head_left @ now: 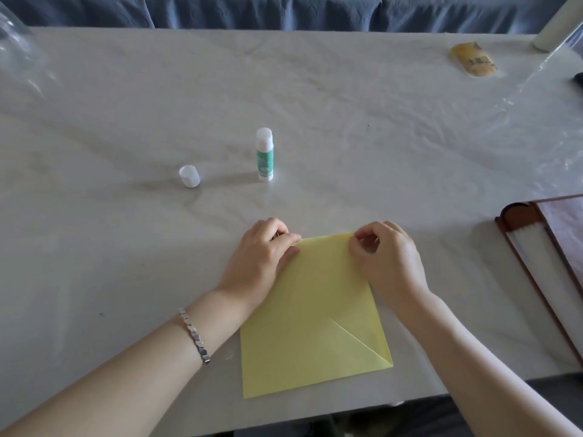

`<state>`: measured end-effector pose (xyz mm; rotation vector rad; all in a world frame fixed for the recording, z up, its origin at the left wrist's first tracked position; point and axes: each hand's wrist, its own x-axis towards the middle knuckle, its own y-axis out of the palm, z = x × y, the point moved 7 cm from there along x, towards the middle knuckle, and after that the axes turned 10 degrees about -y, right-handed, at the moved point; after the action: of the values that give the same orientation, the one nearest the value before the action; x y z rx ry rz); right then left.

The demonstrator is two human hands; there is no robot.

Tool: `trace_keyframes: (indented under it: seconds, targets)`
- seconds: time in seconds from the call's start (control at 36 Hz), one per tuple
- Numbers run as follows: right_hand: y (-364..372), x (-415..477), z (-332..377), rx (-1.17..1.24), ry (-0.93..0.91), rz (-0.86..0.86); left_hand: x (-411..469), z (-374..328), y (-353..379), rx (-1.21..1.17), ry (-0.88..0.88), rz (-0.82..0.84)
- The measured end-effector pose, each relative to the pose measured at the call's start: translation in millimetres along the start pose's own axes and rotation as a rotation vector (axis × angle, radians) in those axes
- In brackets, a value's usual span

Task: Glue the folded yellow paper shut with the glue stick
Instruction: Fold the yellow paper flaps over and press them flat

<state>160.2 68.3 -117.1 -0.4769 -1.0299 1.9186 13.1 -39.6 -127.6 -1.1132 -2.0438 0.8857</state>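
Yellow folded paper (310,323) lies flat at the near tabletop (126,247) edge. Both hands work its far edge: left hand (262,257) fingers pressed together on the left corner, right hand (388,257) pinching the right corner. Uncapped glue stick (264,154) stands beyond, cap (189,176) beside. Best to press firmly outward along the seam, keeping the edges aligned.

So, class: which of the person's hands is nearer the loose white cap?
Left. The left hand rests on the yellow paper's far left corner, closer to the cap; the right hand pinches the far right corner.
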Motion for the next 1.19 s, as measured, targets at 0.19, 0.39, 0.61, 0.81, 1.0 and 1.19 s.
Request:
trace_keyframes:
  seconds: [0.19,0.39,0.61,0.81,1.0,1.19]
  targets:
    - [2.4,2.6,-0.3,-0.040,-0.020,0.027,-1.5,-0.9,-0.2,0.037,0.010,-0.041]
    - [3.5,-3.6,3.0,-0.114,-0.082,-0.030,-2.8,-5.1,-0.4,0.130,0.043,-0.069]
    - [40.6,-57.5,64.0,-0.152,-0.622,0.154,-3.5,-3.1,0.9,0.105,0.033,-0.067]
    - [59.5,-65.8,47.5,-0.340,-0.567,0.284,-3.7,0.0,0.5,0.124,0.058,-0.130]
    - [43.4,-55.7,23.4,-0.407,-0.477,0.252,-3.3,1.2,-1.1,0.140,0.057,-0.113]
    - [41.9,-54.9,24.3,-0.416,-0.476,0.220,-18.0,-17.3,7.9,0.271,0.111,-0.056]
